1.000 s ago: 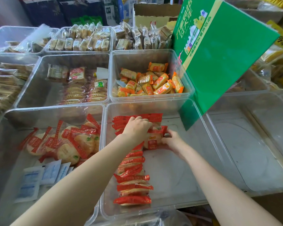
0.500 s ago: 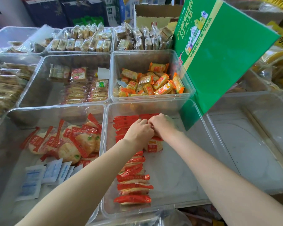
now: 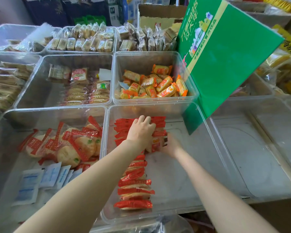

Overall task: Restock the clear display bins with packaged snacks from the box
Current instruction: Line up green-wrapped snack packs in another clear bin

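Observation:
A row of red-wrapped rice cracker packs (image 3: 134, 182) stands on edge along the left side of the clear front-middle bin (image 3: 213, 130). My left hand (image 3: 141, 130) lies over the far end of the row, fingers curled down on the red packs. My right hand (image 3: 170, 145) sits just right of it, low in the bin, gripping one pack (image 3: 155, 145) against the row. The green snack box (image 3: 228, 52) stands tilted at the bin's far right corner.
To the left, a bin holds loose round crackers in red wrappers (image 3: 71, 142) and several white-blue sachets (image 3: 40, 180). Behind is a bin of orange-yellow packs (image 3: 156, 84). More stocked bins (image 3: 81, 41) lie further back. A clear lid or tray (image 3: 259, 148) lies to the right.
My right hand has dropped back from beside the left hand at the top of the row to the row's right side. My left hand has shifted slightly further along the packs.

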`<state>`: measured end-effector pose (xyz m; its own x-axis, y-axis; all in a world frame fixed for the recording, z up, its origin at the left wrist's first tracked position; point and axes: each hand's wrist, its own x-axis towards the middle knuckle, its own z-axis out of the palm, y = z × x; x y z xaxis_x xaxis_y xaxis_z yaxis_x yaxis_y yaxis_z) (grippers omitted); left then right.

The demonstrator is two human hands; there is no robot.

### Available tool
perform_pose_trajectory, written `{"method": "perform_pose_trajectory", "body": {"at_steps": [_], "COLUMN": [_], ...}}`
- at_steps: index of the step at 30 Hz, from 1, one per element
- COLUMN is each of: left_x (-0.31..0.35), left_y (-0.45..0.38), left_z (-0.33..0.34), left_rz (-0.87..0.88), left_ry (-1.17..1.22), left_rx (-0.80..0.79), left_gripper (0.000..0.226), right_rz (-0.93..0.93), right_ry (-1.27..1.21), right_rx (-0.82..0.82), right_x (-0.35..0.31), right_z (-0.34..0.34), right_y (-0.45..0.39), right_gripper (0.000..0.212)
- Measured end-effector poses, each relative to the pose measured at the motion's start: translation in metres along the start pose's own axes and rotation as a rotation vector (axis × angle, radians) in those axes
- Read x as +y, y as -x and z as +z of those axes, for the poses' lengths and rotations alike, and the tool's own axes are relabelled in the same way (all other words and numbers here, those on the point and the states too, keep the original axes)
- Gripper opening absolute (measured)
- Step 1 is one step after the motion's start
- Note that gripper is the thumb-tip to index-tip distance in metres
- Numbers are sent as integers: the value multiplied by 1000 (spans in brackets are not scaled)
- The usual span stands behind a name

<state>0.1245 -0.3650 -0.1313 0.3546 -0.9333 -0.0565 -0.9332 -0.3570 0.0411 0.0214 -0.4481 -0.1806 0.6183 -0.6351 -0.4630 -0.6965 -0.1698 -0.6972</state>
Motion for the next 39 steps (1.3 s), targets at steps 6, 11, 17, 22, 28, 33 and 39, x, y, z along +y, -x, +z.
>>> {"method": "perform_pose_trajectory", "body": {"at_steps": [6,11,17,22,28,33,39], "left_x": [-16,-29,-43,-73,-129,-167,-141], "left_y": [26,72,160,255,395,474,501], "left_z": [-23,-51,-80,-93,-73,-56,-41], "left_rz": [17,-83,-57,-11,-37,-106,53], "left_ry": [38,150,189,222,292,73,-50], "left_rx": [75,155,372,450,260,-397,-731], "left_gripper": [31,34,30,35,41,22,41], "right_rz": [-2,-88,-435,-573,-587,-585,-485], "right_ry": [213,288,470,471,512,620,856], "right_rx": [144,271,125,-81,-366,-655,-746], "right_x": [-5,-49,-126,-161,-171,-161,-108], "right_z": [-1,-34,-11,71,191,267,329], "right_y": [5,54,164,236,308,349,384], "right_gripper": [29,31,23,16,21,20,72]}}
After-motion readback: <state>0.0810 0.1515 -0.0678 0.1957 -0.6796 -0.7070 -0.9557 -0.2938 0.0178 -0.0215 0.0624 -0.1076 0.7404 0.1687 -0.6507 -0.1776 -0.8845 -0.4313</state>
